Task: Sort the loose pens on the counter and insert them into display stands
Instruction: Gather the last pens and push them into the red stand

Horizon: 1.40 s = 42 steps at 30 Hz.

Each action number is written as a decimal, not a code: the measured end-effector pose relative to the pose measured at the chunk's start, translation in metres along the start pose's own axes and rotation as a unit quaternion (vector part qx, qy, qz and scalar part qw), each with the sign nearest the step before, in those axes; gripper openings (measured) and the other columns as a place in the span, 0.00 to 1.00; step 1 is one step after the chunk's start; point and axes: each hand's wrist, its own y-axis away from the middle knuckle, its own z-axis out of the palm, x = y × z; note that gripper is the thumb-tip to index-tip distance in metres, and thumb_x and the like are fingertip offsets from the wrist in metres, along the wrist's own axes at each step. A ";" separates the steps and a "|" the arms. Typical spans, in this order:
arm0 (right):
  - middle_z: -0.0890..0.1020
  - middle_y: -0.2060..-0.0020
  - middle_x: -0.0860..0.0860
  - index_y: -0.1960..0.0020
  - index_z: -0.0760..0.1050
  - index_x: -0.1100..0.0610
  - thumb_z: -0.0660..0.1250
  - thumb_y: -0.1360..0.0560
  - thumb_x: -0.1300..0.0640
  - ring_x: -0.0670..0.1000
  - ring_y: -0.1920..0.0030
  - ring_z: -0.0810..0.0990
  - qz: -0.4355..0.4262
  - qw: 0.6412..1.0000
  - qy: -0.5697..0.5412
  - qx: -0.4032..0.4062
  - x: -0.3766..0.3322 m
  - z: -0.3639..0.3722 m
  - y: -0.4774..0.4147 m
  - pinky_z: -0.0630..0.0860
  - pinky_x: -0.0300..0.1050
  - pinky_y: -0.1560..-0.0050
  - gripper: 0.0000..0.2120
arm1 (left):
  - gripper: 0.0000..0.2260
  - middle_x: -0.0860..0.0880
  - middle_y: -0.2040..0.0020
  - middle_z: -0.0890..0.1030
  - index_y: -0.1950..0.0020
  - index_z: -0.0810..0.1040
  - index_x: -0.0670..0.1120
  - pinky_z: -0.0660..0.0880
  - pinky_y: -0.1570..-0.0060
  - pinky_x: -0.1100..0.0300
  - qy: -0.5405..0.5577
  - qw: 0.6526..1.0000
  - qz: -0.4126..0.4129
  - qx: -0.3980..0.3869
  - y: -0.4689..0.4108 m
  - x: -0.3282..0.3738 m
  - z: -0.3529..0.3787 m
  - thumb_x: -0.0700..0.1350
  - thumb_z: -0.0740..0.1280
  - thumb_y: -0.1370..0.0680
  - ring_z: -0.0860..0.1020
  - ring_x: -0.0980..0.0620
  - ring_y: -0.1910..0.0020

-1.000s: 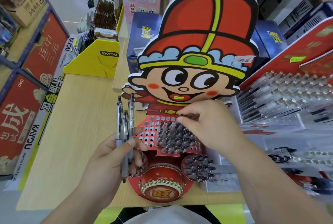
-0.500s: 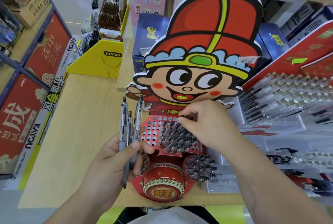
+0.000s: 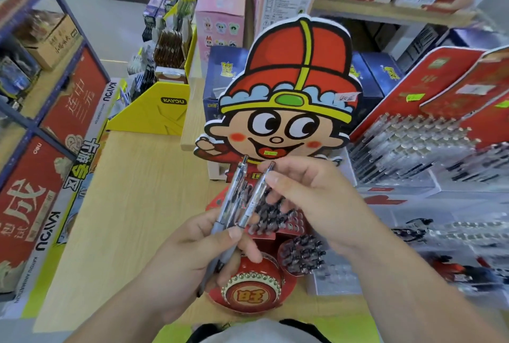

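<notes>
My left hand point(image 3: 192, 257) grips a small bunch of clear grey pens point(image 3: 234, 199), their tops pointing up and to the right. My right hand point(image 3: 311, 199) pinches the upper part of one of those pens point(image 3: 259, 191) between thumb and fingers. Both hands hover over the red cartoon display stand point(image 3: 289, 111), whose perforated red tray point(image 3: 278, 221) holds many dark pen tops. A round cluster of pens point(image 3: 301, 254) sits in the stand's lower right holder, beside its red drum front point(image 3: 252, 291).
The stand rests on a light wooden counter point(image 3: 124, 205). A yellow card display point(image 3: 157, 111) stands at the back left. Red racks full of clear pens point(image 3: 413, 144) crowd the right side. Blue and pink boxes point(image 3: 220, 28) are stacked behind the stand.
My right hand has left the stand's tray and come up to one of the pens held by my left hand. My left hand tilted the bunch toward the right.
</notes>
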 end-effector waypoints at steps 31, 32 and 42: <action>0.84 0.49 0.41 0.41 0.82 0.48 0.68 0.21 0.59 0.41 0.49 0.81 -0.155 0.940 0.297 0.065 0.030 -0.018 -0.033 0.78 0.43 0.46 0.11 | 0.14 0.39 0.58 0.82 0.42 0.81 0.43 0.64 0.77 0.60 0.017 0.978 -0.023 0.207 -0.025 -0.008 -0.028 0.48 0.60 0.16 0.70 0.49 0.73; 0.84 0.49 0.41 0.41 0.82 0.48 0.68 0.21 0.59 0.41 0.49 0.80 -0.152 0.940 0.302 0.055 0.033 -0.019 -0.035 0.78 0.41 0.46 0.11 | 0.14 0.39 0.58 0.82 0.42 0.81 0.43 0.63 0.78 0.60 0.016 0.978 -0.024 0.208 -0.026 -0.009 -0.028 0.48 0.59 0.16 0.69 0.48 0.73; 0.82 0.57 0.38 0.44 0.81 0.44 0.68 0.20 0.57 0.43 0.52 0.80 -0.143 0.953 0.266 -0.006 0.037 -0.020 -0.039 0.73 0.33 0.52 0.10 | 0.13 0.39 0.59 0.81 0.41 0.80 0.42 0.63 0.76 0.59 0.016 0.976 -0.027 0.214 -0.024 -0.014 -0.025 0.47 0.59 0.15 0.68 0.49 0.74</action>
